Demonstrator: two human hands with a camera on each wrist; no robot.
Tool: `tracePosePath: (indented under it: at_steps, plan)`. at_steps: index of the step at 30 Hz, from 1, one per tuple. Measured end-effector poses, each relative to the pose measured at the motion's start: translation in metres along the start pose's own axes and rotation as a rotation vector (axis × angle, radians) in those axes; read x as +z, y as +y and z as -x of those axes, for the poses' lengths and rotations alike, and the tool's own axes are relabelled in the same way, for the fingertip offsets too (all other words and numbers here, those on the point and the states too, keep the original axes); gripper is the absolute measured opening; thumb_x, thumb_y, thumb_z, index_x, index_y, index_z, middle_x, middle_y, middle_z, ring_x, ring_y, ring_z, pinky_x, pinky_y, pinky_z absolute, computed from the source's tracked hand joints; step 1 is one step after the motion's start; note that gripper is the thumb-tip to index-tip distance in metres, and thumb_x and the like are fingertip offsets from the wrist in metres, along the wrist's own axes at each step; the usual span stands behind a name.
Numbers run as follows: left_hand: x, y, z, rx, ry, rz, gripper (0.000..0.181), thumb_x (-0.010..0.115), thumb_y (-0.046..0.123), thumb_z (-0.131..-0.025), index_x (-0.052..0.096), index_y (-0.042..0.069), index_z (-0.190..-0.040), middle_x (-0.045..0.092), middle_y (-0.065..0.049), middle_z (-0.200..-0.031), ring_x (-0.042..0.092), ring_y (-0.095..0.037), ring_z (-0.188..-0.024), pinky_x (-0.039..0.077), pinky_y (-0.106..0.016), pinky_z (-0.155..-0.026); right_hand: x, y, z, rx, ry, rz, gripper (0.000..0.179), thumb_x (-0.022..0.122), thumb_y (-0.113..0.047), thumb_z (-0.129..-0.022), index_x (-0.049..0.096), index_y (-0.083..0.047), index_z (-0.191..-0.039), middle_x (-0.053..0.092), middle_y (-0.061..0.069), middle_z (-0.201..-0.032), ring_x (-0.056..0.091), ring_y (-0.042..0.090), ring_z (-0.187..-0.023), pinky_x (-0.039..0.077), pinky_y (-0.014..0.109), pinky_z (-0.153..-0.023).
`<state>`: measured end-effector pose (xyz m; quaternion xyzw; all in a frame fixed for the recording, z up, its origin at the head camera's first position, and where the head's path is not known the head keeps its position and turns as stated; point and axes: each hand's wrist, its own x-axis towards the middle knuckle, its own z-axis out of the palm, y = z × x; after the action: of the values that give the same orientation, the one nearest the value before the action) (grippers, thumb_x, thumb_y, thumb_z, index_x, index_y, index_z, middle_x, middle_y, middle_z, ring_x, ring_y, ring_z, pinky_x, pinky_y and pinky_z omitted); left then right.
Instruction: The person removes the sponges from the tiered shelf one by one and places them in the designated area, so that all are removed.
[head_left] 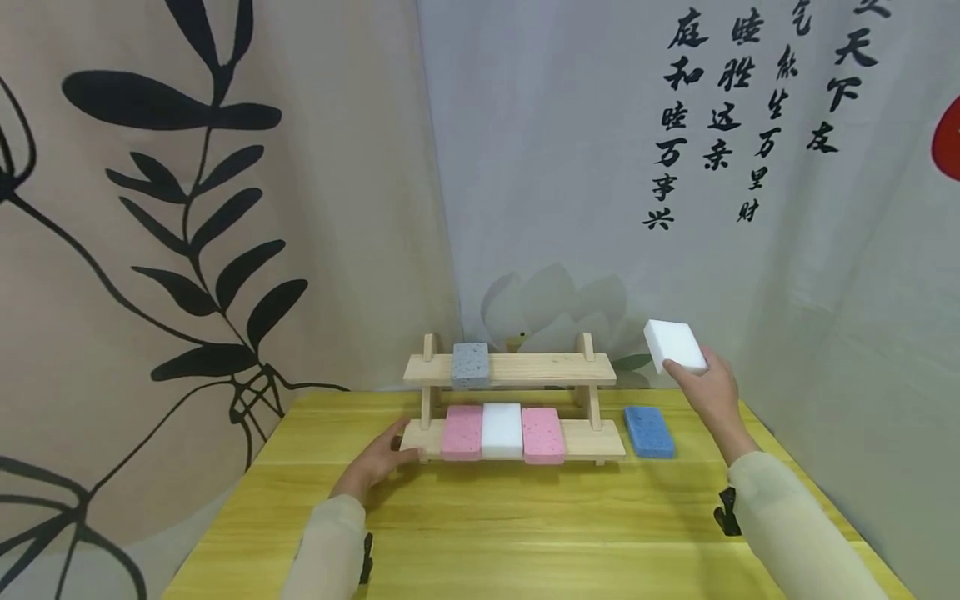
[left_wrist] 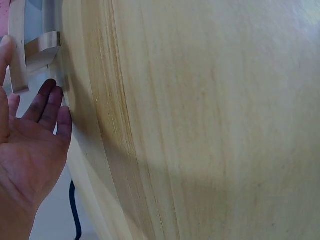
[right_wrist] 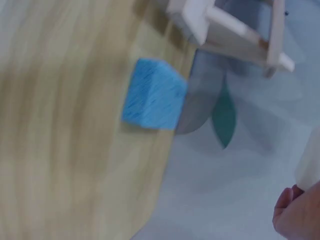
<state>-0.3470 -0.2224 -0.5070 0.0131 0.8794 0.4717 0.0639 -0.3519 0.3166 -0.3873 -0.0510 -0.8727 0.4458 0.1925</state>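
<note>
In the head view my right hand (head_left: 714, 393) pinches a white sponge block (head_left: 675, 346) between thumb and fingers, raised above the table's right side. At the wooden two-tier shelf's (head_left: 577, 369) lower left end is my left hand (head_left: 378, 458); its fingers look extended in the left wrist view, thumb beside the board. Whether it touches the wood I cannot tell. On the lower tier a white sponge (head_left: 501, 431) stands between a left pink sponge (head_left: 462, 433) and a right pink sponge (head_left: 543, 435). A grey sponge (head_left: 470, 365) occupies the upper tier.
A blue sponge (head_left: 649, 432) lies on the yellow wooden table (head_left: 480, 525), right of the shelf. Behind the table hangs a printed cloth (head_left: 360, 208) with dark leaves and black characters. A dark cable (left_wrist: 74, 210) hangs past the table edge in the left wrist view.
</note>
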Motion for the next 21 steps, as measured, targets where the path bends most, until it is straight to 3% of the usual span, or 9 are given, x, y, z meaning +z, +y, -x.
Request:
tracePosePath:
  at_steps: [10,21]
  plan:
    - [0.000,0.001,0.001,0.006,-0.003,0.009,0.088,0.073,0.034,-0.091,0.022,0.009,-0.158,0.049,-0.028,-0.138,0.051,-0.042,-0.122,0.042,-0.059,-0.099,-0.006,0.041,-0.001,0.045,-0.038,0.017,0.089,0.059,-0.049,-0.096,0.022,0.009,-0.152,0.030,0.038,-0.144,0.038,0.050,-0.125,0.040,0.061,-0.096]
    - [0.000,-0.002,0.000,-0.005,0.004,0.013,0.090,0.074,0.039,-0.090,0.022,0.012,-0.159,0.047,-0.028,-0.141,0.049,-0.044,-0.125,0.040,-0.060,-0.101,-0.004,0.078,0.005,0.076,-0.068,0.051,0.095,0.063,-0.053,-0.093,0.025,0.014,-0.148,0.036,0.038,-0.141,0.043,0.051,-0.121,0.042,0.063,-0.094]
